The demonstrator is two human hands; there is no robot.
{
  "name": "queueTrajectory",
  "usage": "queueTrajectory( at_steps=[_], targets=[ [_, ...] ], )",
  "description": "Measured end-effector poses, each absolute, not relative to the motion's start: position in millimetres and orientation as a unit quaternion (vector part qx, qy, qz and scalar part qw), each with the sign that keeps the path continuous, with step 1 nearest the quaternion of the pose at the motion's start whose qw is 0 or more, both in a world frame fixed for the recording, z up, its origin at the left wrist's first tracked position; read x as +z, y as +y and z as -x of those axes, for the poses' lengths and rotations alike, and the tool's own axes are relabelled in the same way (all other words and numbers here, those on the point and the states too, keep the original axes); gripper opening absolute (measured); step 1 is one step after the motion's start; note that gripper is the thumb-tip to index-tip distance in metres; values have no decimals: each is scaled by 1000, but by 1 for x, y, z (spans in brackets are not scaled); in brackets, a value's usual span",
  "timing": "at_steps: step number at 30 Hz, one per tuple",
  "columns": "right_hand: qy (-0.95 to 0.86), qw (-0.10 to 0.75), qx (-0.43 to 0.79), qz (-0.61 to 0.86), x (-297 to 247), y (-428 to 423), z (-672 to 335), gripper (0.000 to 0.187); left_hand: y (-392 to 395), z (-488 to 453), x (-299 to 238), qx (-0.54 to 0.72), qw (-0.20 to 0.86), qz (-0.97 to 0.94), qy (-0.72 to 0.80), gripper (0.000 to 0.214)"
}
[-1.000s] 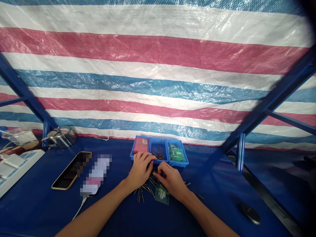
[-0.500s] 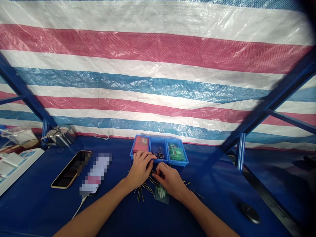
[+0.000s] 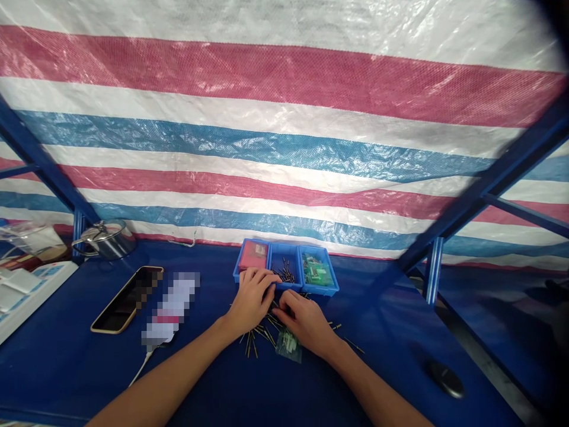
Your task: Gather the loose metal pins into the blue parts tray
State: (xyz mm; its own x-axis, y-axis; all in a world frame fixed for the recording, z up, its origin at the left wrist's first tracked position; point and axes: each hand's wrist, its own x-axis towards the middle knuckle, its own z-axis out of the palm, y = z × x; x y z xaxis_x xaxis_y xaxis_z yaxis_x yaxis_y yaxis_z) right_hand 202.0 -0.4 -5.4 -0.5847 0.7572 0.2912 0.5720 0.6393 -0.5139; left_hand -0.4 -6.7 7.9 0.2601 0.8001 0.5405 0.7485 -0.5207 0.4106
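My left hand and my right hand meet over a scatter of several thin metal pins on the blue table. Both hands have their fingers curled together around small parts that I cannot make out. A small clear bag with green pieces lies just under my right hand. Right behind the hands stand three small blue bins: one with a red item, a middle one holding pins, one with green parts.
A phone and a white device with a cable lie at the left. A steel pot with lid and a white box sit further left. A dark oval object rests at the right. Striped tarp hangs behind.
The view has shifted slightly, so everything sits a little higher in frame. My hands stay together over the pins with only small finger movements.
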Motion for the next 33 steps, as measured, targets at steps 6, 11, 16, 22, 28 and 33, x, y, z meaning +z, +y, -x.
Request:
queueTrajectory(
  at_steps=[6, 11, 16, 22, 28, 33],
  targets=[
    [-872, 244, 185, 382, -6, 1, -203, 22, -7, 1, 7, 362, 40, -795, 485, 25],
    [-877, 240, 179, 376, -6, 0, -204, 20, -7, 1, 7, 362, 38, -793, 488, 25],
    [-871, 259, 185, 374, -7, 0, -204, 23, -7, 0, 8, 364, 45, -793, 487, 23],
    [-854, 288, 220, 374, -3, 1, -205, 20, -7, 1, 8, 366, 45, -792, 487, 24],
    [-844, 316, 220, 374, 3, 0, -205, 15, -7, 1, 7, 360, 41, -793, 490, 25],
    [-837, 328, 224, 378, 0, 0, -206, 14, -7, 1, 8, 365, 34, -794, 486, 25]
  ],
)
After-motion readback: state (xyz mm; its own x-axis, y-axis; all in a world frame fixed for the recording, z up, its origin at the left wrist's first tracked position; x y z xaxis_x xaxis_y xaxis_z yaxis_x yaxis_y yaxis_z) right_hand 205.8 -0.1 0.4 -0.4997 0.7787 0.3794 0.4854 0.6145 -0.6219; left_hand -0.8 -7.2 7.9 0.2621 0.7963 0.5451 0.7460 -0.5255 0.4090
